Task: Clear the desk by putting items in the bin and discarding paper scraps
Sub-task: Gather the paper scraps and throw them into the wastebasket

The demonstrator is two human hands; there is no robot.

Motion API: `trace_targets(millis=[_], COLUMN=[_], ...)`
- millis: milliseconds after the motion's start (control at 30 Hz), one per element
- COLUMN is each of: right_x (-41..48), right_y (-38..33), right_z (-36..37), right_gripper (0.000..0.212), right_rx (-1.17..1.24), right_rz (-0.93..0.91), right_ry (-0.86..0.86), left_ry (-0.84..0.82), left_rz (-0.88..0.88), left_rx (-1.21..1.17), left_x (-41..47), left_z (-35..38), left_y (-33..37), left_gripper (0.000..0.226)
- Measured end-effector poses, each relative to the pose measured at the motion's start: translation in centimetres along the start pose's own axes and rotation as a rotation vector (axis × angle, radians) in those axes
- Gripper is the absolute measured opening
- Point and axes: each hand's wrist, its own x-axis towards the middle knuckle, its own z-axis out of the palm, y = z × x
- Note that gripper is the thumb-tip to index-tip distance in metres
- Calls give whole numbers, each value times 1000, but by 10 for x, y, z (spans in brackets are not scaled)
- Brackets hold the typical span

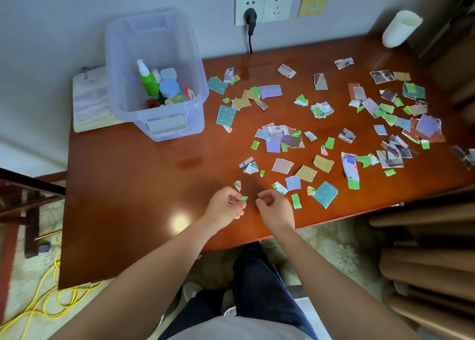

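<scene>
Several torn paper scraps (280,139) in green, purple, teal and tan lie scattered over the middle and right of the brown desk (144,185). A clear plastic bin (156,64) stands at the back left and holds a green spray bottle (147,79) and small jars. My left hand (226,206) pinches a small green scrap (244,198) near the desk's front edge. Beside it, my right hand (275,207) has curled fingers; whether it holds a scrap I cannot tell. Another small scrap (238,185) lies just above my left hand.
A notebook (90,103) lies behind and left of the bin. A white cup (401,27) stands at the back right corner. A black plug (250,18) sits in the wall socket. Yellow cable (51,298) lies on the floor left; wooden furniture stands at right.
</scene>
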Motion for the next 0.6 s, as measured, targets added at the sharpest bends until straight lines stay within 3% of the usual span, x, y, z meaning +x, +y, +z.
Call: trace_targets(millis=[200, 400, 467, 600], right_x=[37, 69, 76, 84], right_y=[-21, -30, -32, -33], right_z=[-12, -20, -21, -23], right_gripper=[19, 29, 26, 19], right_rx=[-89, -334, -393, -447], right_rz=[-59, -118, -148, -187], right_ry=[47, -10, -26, -42], left_ry=[-64, 74, 89, 233], left_rz=[-191, -379, -282, -50], left_rx=[-482, -568, -412, 303], left_x=[16, 36, 43, 41], left_z=[-6, -3, -1, -1], left_y=[27, 56, 52, 40], left_gripper=[17, 10, 13, 14])
